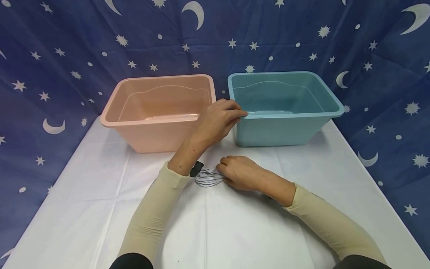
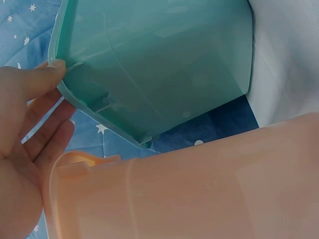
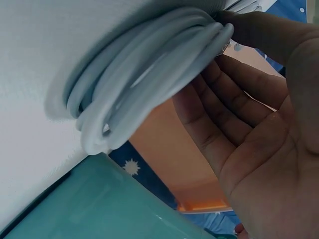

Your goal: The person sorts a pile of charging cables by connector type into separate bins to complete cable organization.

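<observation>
My left hand (image 1: 219, 121) reaches forward to the near left corner of the teal plastic bin (image 1: 272, 130). In the left wrist view its thumb (image 2: 46, 79) presses on the rim while the other fingers lie behind it, so the rim is pinched. Between the forearms, low over the white cloth, is a coiled white cable (image 1: 209, 178), bundled in several loops. My right hand (image 1: 242, 172) holds one end of that coil. Seen from the right wrist, the cable loops (image 3: 149, 74) stick out from between thumb and fingers.
A peach plastic bin (image 1: 161, 136) stands to the left of the teal one, partly behind my left hand. White cloth (image 1: 235, 235) covers the table. Behind hangs a dark blue curtain (image 1: 215, 33) with stars and moons.
</observation>
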Motion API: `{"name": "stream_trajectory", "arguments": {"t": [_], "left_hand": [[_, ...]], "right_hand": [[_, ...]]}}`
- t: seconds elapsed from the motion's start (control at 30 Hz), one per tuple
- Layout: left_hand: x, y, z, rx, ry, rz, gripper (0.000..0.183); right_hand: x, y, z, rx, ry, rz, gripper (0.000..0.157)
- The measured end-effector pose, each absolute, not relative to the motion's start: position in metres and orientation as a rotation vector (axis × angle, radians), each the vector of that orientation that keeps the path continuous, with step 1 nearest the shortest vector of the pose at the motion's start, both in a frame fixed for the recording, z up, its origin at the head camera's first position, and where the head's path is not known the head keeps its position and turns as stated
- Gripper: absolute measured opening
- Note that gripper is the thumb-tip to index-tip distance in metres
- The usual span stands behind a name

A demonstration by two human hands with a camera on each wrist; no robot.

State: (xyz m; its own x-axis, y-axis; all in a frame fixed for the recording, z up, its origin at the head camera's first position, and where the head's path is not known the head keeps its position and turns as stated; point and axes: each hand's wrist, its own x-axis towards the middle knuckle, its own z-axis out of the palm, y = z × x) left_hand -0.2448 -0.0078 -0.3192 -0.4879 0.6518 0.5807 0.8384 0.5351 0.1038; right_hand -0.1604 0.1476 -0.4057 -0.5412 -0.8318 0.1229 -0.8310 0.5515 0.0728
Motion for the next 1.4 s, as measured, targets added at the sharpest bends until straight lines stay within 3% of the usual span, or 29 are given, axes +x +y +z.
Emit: {"name": "stream_trajectory", "arguments": {"t": [0.47,1.4], "left_hand": [[-0.245,-0.001,-0.319,-1.209,-2.272,-0.523,0.023],[-0.244,-0.008,-0.32,-1.204,-2.299,-0.496,0.025]], "right_hand": [[-0.16,0.157,-0.399,1.409,-2.613,-0.04,0.018],[-0.156,0.183,-0.348,1.313,-2.709,0.058,0.027]]}}
